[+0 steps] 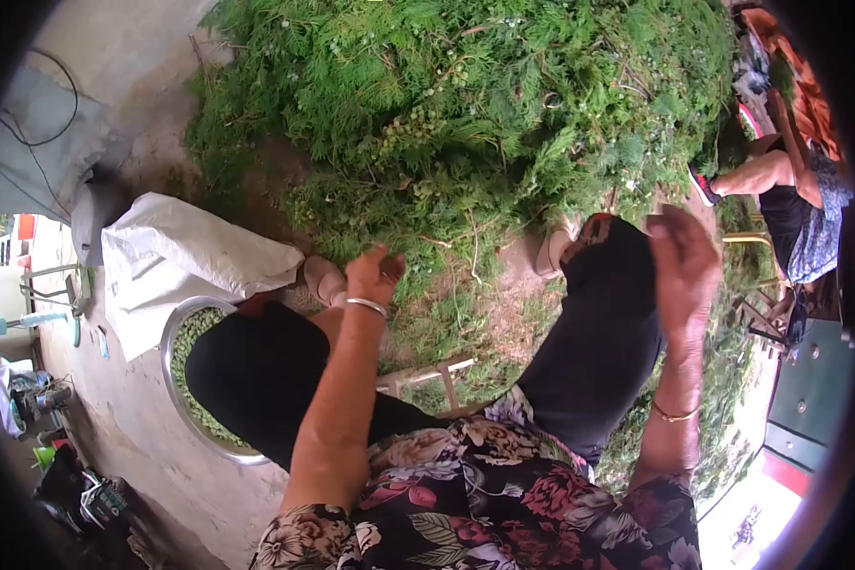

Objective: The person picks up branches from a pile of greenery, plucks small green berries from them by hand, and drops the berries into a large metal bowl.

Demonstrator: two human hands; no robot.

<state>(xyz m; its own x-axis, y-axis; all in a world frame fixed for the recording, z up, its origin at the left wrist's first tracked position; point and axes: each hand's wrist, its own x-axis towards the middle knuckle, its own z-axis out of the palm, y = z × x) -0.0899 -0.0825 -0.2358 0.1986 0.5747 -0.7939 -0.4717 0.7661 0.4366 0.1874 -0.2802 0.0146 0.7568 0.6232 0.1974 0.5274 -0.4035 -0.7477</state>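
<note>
Clock read with 12 at the top of the view, hub at its middle. Seated person, floral top (484, 508), black trousers (589, 332), knees spread.

Left hand (375, 275) just off the hub toward 9, silver bangle (367, 305) on its wrist; fingers curled in, nearly a fist. Cannot tell whether anything is pinched inside. Right hand (682, 256) raised at 3, just beside the right knee, thin gold bracelet (674, 415) lower on the forearm; fingers loosely bent, about half open (motion blur here), so its contents cannot be told.

Cut conifer branches (465, 104), scale-leaved sprays with small pale green cones among them, heaped from 11 round to 1, the near edge reaching the feet. Loose sprigs and twigs litter the ground between the shoes.

Metal basin (168, 351) between 8 and 9, partly hidden by the left leg; small green cones (192, 366) inside. White woven sack (190, 252) at 9, crumpled, lying just beyond the basin and near the left shoe (325, 278). Pale slatted frame (449, 385) low at 6, between the legs.

Second person (788, 180) seated between 2 and 3, at the heap's edge (patterned clothing, legs bare), orange cloth (798, 81) alongside.
</note>
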